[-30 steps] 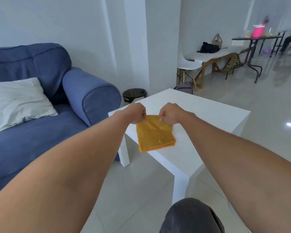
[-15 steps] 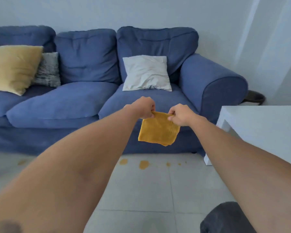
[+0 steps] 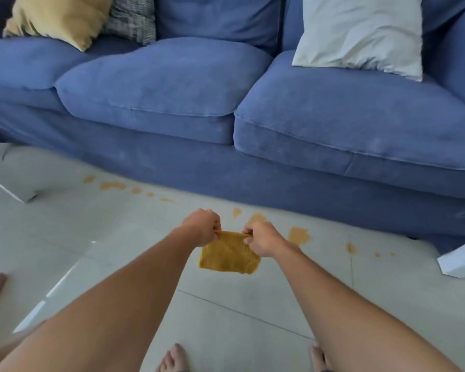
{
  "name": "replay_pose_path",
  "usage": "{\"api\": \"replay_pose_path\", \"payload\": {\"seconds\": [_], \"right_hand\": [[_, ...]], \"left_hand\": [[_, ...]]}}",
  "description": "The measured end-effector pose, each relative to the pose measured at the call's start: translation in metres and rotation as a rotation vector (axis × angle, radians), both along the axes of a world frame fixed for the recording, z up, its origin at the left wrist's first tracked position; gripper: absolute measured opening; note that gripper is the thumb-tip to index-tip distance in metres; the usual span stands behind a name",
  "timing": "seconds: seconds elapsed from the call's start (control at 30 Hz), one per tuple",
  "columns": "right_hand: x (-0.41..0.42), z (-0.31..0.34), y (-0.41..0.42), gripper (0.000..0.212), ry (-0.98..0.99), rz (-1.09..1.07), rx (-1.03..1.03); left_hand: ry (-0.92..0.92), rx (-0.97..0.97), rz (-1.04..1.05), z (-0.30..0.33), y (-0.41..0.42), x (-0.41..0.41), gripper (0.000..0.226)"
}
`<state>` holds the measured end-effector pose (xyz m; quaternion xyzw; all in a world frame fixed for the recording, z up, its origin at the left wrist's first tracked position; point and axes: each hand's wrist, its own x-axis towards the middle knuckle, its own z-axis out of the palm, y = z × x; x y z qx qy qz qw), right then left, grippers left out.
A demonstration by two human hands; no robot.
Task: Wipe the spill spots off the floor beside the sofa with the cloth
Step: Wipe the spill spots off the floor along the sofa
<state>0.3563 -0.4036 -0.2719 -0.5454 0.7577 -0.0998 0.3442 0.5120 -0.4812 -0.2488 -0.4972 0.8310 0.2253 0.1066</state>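
Pale glossy tiled floor (image 3: 226, 331), yellow (image 3: 57, 17), grey (image 3: 133, 18) and white cushions (image 3: 360, 33).

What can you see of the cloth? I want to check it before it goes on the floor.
The cloth is mustard yellow, with a ribbed, towel-like weave, and looks folded into a rough square. It hangs in the air above the pale floor tiles, not touching them. The left hand and the right hand each pinch one upper corner; its lower edge hangs free. I see no stains on it, though some blur hides detail.
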Motion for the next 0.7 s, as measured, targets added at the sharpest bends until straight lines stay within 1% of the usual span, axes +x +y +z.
{"api": "replay_pose_path", "payload": {"seconds": [0.1, 0.17, 0.27, 0.37, 0.43, 0.47, 0.5, 0.6, 0.63, 0.7], "right_hand": [[0.010, -0.056, -0.035, 0.017, -0.027, -0.022, -0.009], [0.012, -0.078, -0.063, 0.018, -0.017, -0.035, -0.052], [0.009, -0.091, -0.105, 0.016, 0.036, -0.042, -0.199], [0.007, -0.090, -0.135, 0.016, 0.094, -0.057, -0.396], [0.009, -0.096, -0.143, 0.021, 0.191, -0.009, -0.460], [0.010, -0.102, -0.143, 0.024, 0.239, 0.045, -0.445], [0.012, -0.111, -0.139, 0.027, 0.258, 0.104, -0.399], [0.015, -0.142, -0.117, 0.041, 0.210, 0.257, -0.194], [0.014, -0.154, -0.107, 0.045, 0.214, 0.264, -0.176], [0.008, -0.176, -0.088, 0.045, 0.258, 0.189, -0.238]], "left_hand": [[-0.005, 0.001, 0.053, -0.055, -0.029, 0.012, 0.029], [0.020, -0.039, 0.103, -0.080, -0.054, 0.014, 0.031], [0.101, -0.203, 0.172, -0.095, -0.091, 0.013, 0.030], [0.235, -0.377, 0.193, -0.096, -0.120, 0.011, 0.024], [0.288, -0.435, 0.176, -0.102, -0.129, 0.013, 0.021], [0.284, -0.433, 0.163, -0.108, -0.130, 0.016, 0.021], [0.243, -0.408, 0.143, -0.116, -0.128, 0.020, 0.024], [-0.061, -0.238, 0.016, -0.141, -0.112, 0.030, 0.051], [-0.097, -0.201, 0.014, -0.149, -0.108, 0.032, 0.059], [-0.052, -0.160, 0.103, -0.162, -0.103, 0.026, 0.065]]}}
